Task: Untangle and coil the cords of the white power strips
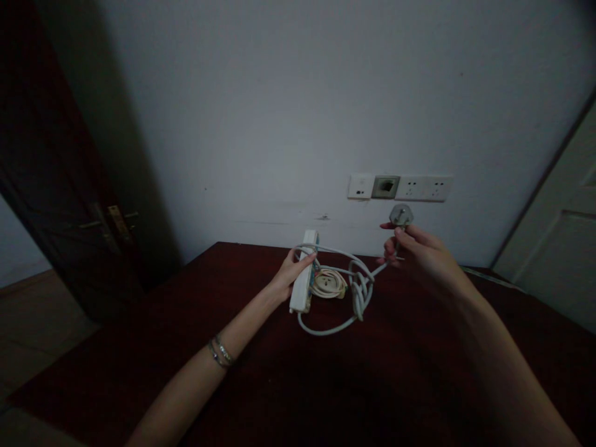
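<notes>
My left hand (291, 276) is wrapped round a white power strip (305, 282), held tilted above the dark red table (242, 391). At the right, my right hand (414, 245) grips a plug (401, 215) by its cord end, its pins facing up toward me, just below the wall sockets. A pale cord (321, 333) runs from the strip, through a tangled bundle of loops (361, 288), to the plug. Behind the strip lies a second coiled cream cable (329, 284), with a socket-like piece inside its coil.
On the wall sit two white socket plates (423, 188), a grey-framed dark outlet (385, 186) and another white plate (360, 186). A dark wooden door (51, 161) stands at the left, a pale door (559, 236) at the right. A thin cable (496, 279) lies along the table's back right edge.
</notes>
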`<state>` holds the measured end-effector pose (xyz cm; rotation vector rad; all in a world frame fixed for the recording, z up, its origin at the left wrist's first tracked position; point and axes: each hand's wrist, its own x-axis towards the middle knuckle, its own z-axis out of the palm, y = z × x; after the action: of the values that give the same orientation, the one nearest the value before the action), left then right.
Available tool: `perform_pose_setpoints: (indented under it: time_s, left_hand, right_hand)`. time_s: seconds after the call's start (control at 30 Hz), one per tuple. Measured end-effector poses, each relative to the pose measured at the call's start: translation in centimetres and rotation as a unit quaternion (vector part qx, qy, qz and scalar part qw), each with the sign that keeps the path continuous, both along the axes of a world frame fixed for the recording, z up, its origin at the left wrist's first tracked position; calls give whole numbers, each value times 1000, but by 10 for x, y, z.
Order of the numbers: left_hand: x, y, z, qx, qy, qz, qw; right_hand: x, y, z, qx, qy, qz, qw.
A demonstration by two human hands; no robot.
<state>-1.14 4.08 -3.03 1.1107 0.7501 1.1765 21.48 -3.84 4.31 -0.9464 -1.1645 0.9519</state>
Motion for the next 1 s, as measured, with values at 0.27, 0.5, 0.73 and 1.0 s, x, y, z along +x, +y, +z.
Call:
perform_pose_setpoints:
  time_s: [0.27, 0.5, 0.73, 1.0]
  left_hand:
    - [7, 0, -13, -12, -27, -21, 999]
    - [11, 11, -23, 10, 17, -7, 1000]
    - [8, 9, -24, 43, 82, -83, 992]
    - [9, -2, -23, 58, 153, -131, 978]
  right_hand:
    - [-39, -10, -6, 21, 16, 160, 987]
    - [-72, -32, -5, 39, 41, 258, 964]
    - [-58, -53, 18, 120, 50, 157, 979]
    - [-42, -61, 30, 147, 79, 89, 982]
